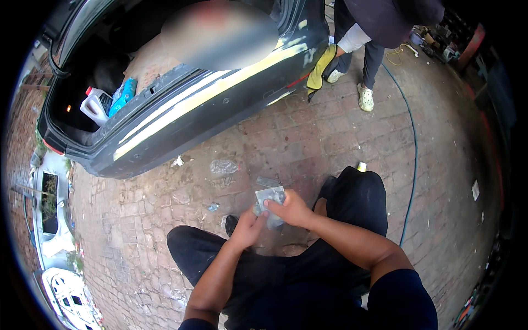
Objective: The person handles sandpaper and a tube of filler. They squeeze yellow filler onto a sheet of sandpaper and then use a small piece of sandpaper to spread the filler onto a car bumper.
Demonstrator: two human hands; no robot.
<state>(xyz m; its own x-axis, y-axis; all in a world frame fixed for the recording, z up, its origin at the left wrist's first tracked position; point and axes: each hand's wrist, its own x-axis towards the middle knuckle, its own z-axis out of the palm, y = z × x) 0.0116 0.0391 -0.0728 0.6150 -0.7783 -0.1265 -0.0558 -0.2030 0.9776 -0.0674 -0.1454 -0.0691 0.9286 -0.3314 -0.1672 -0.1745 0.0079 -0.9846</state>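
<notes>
Nearest, spread to either side: dark-trousered knees (360,201). Btwn them, above brick paving (132,212): translucent plastic packet (270,194), held in both hands, contents too small to tell. L hand (248,227): fingers narrow, pinched at packet's lower-L edge, tips partly hidden. R hand (293,209): thumb pressed on packet's face, fingers mostly out of sight behind. Just beyond, clear strip (267,181); can't tell if attached. Left of hands, on bricks, small bluish scrap (213,207). By R knee, small white-and-yellow container (361,166). Farther fwd, clear plastic bottle (223,166) on its side, w/ white scrap (177,161) to its left. Beyond, upper L: dark car (190,129), trunk open, rear bumper streaked pale yellow. Inside, white jug (94,108) w/ red cap, just beside blue pkg (122,97). At bumper's R end, co-worker (374,60) in dark trousers and pale clogs, w/ yellow-green cloth (319,70) at one hand. Off to R, curving over bricks: blue-green hose (413,137). Far L: white car-body parts (61,294).
</notes>
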